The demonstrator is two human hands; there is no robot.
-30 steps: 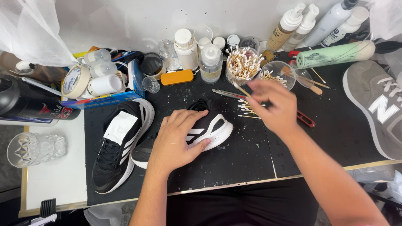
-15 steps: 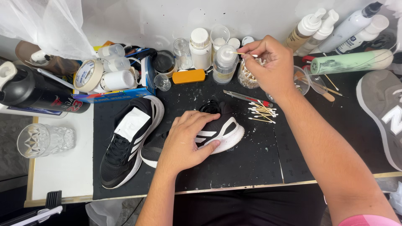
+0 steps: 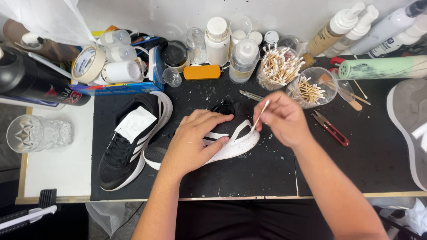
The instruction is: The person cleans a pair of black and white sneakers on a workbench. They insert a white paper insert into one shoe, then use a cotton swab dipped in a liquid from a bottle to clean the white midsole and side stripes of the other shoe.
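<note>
A black sneaker with white stripes and a white sole (image 3: 235,140) lies on its side in the middle of the black mat (image 3: 249,173). My left hand (image 3: 193,140) presses down on its upper and holds it steady. My right hand (image 3: 282,118) pinches a cotton swab (image 3: 259,115), whose lower tip touches the heel end of that sneaker. The matching black sneaker (image 3: 131,138) lies to the left, sole down, with a white paper wad in its opening.
Behind the shoe stand a cup of cotton swabs (image 3: 278,66), a cup of used swabs (image 3: 311,89), squeeze bottles (image 3: 243,60) and red snips (image 3: 331,129). A tape roll (image 3: 88,64) and a black spray can (image 3: 31,82) sit left, a grey sneaker (image 3: 409,129) right.
My right hand went from the mat up to the swab cup, took a fresh swab, and has come back down to the sneaker's heel. My left hand stayed on the shoe.
</note>
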